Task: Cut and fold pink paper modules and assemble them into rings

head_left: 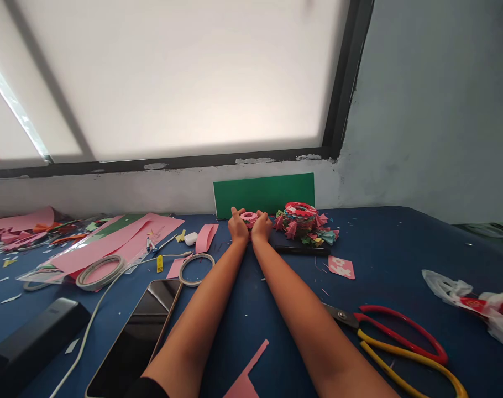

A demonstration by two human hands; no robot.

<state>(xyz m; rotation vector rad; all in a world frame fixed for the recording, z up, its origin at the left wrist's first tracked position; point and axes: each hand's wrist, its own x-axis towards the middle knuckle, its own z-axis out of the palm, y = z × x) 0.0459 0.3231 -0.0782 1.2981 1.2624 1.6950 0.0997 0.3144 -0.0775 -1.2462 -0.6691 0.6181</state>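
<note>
Both my arms reach forward over the blue table. My left hand (237,225) and my right hand (262,226) are curled around the two sides of a small pink paper ring (249,217) with a ruffled edge. Its lower part is hidden by my hands. Just right of my right hand sits a pile of paper decorations (302,221), with red scalloped rings on top and pink, green and yellow folded pieces below. A green board (263,194) leans on the wall behind my hands.
Scissors (351,319) with red and yellow handles lie beside my right forearm. A phone (137,337), a tape roll (197,270), a white cable (100,301) and a dark box-like object (36,345) are on the left. Pink sheets (106,251) lie behind; a plastic bag (479,304) is far right.
</note>
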